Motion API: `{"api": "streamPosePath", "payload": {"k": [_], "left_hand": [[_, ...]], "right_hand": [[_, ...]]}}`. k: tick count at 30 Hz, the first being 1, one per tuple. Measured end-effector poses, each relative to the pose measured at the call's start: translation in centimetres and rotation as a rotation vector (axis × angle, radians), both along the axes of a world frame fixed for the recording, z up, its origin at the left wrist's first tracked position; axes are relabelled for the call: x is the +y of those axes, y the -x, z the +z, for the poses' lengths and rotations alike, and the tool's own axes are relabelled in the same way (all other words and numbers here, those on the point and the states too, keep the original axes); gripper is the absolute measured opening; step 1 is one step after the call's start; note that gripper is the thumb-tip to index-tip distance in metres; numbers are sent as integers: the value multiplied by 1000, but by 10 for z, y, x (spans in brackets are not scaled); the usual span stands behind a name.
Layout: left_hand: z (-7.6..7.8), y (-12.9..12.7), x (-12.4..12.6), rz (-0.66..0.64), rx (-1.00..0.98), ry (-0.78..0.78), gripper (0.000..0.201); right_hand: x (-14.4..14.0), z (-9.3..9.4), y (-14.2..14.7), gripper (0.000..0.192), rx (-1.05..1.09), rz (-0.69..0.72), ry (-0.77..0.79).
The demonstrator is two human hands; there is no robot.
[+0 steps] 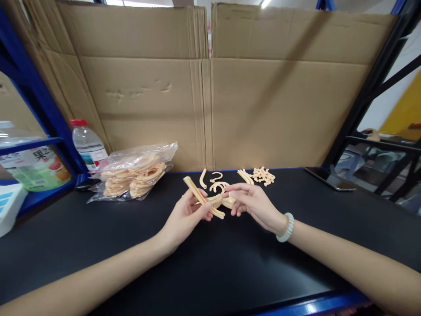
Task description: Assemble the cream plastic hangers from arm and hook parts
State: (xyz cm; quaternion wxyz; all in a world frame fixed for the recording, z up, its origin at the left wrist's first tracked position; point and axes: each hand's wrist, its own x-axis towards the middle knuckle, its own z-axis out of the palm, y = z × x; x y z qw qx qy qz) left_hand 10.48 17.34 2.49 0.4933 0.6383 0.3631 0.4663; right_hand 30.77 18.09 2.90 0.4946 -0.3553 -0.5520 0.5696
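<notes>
Both hands busy: left hand (187, 215) grips strip (204, 203); right hand (251, 202) pinches curved piece (226, 201).

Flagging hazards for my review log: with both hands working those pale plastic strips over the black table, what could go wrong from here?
1. The left hand pinches a long plastic strip near one end; its free end might swing into the loose curved pieces and scatter them.
2. The small parts heap lies near the table's back edge and could slide off.
3. The right hand reaches close to a phone at the right.
</notes>
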Motion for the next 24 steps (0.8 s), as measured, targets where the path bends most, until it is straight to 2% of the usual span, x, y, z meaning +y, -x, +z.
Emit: {"api": "streamPosePath", "payload": {"k": [3, 7, 9, 13, 16, 21, 24], "left_hand": [[-2, -3, -5, 23, -16, -41, 29], [-6, -2, -3, 65, 80, -129, 20], [-8, 0, -2, 90, 132, -147, 17], [-9, 2, 0, 124, 181, -178, 18], [-9, 2, 0, 135, 205, -181, 18], [-8, 1, -1, 125, 198, -179, 17], [-7, 1, -1, 106, 195, -188, 17]], "right_hand": [[-6, -3, 2, 30, 23, -5, -48], [-9, -6, 7, 36, 108, -55, -75], [-9, -7, 7, 38, 114, -35, -44], [-9, -7, 5, 26, 62, 9, -28], [-7, -7, 3, 24, 32, 35, -21], [-4, -8, 0, 18, -17, 88, -65], [-5, -6, -1, 20, -6, 130, -21]]}}
